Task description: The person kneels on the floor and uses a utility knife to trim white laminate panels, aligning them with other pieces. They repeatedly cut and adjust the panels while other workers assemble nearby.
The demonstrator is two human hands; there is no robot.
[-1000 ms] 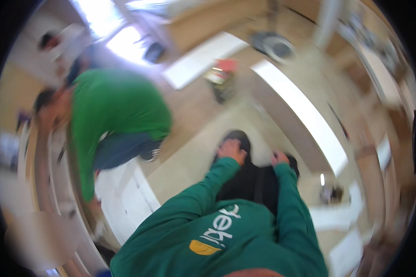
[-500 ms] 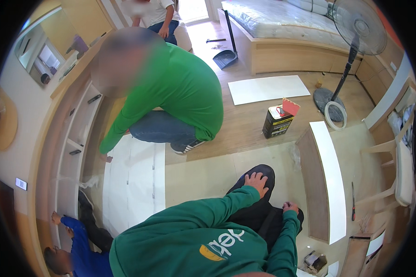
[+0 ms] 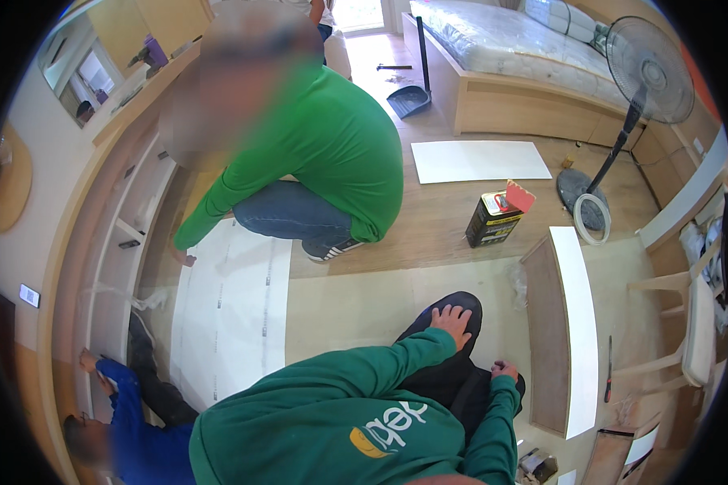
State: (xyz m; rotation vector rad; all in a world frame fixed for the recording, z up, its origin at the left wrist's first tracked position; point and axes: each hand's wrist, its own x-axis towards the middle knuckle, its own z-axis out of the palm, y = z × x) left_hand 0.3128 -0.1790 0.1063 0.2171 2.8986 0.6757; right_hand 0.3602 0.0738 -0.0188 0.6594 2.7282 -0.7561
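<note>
My left hand (image 3: 451, 322) lies flat on my left knee with its fingers spread and holds nothing. Close to my other knee rests my right hand (image 3: 505, 370), its fingers loosely curled inward; I see nothing in them. Both knees are in black trousers (image 3: 437, 372). To the left, a large white panel (image 3: 234, 323) with rows of small printed marks lies on the floor. A person in a green top (image 3: 332, 153) squats beside it, one hand (image 3: 184, 257) at its far left edge.
Another person in blue (image 3: 141, 420) is low beside the white shelf unit (image 3: 109, 315). On the right stand a black can (image 3: 493, 222), a long white-edged board (image 3: 573, 331), a pedestal fan (image 3: 623, 129) and a white chair (image 3: 692, 331). A white board (image 3: 481, 162) lies farther back, near a dustpan (image 3: 410, 100).
The view has shifted slightly, so the room's things sit a little differently in it. The seated person at the back is now mostly hidden. My hands stay on my legs.
</note>
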